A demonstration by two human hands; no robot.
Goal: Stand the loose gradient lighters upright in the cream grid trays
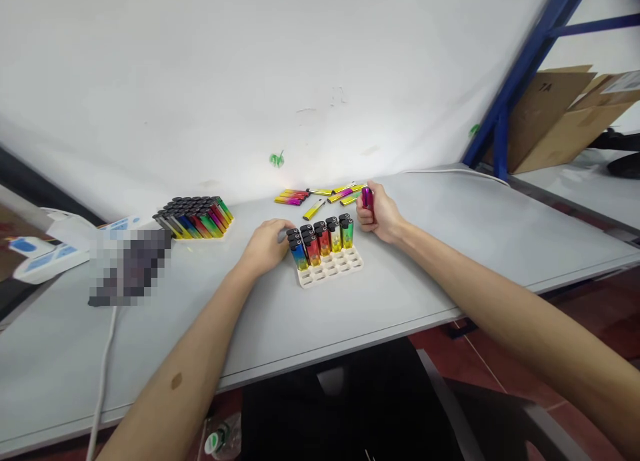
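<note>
The right hand (383, 211) is closed around a purple lighter (367, 198), fingers curled over the body and thumb at the upper end. The lighter is held roughly upright, above the desk (400, 294) and just beyond the right end of the white tray (333, 272). Which end is uppermost cannot be told.

Handling: expect a light, stiff body. The glossy surface is likely to slip under dry or loose fingers. Grip the middle of the body, with thumb and fingers on opposite sides; avoid pressing the head, where moving parts are probable. The shell should tolerate a firm grip but may crack if dropped.

The left hand (267, 246) is at the left end of the tray, beside the standing lighters (323, 240). Its fingertips are partly hidden; whether it pinches anything or only steadies the row cannot be told.

The standing lighters occupy the rear slots, black heads up; take these by the exposed upper body. The front slots are bare. Behind the tray, loose lighters (342, 194) lie flat; lift these by their long edges. Farther left, a packed block of lighters (200, 218) leaves little finger room between bodies.
</note>
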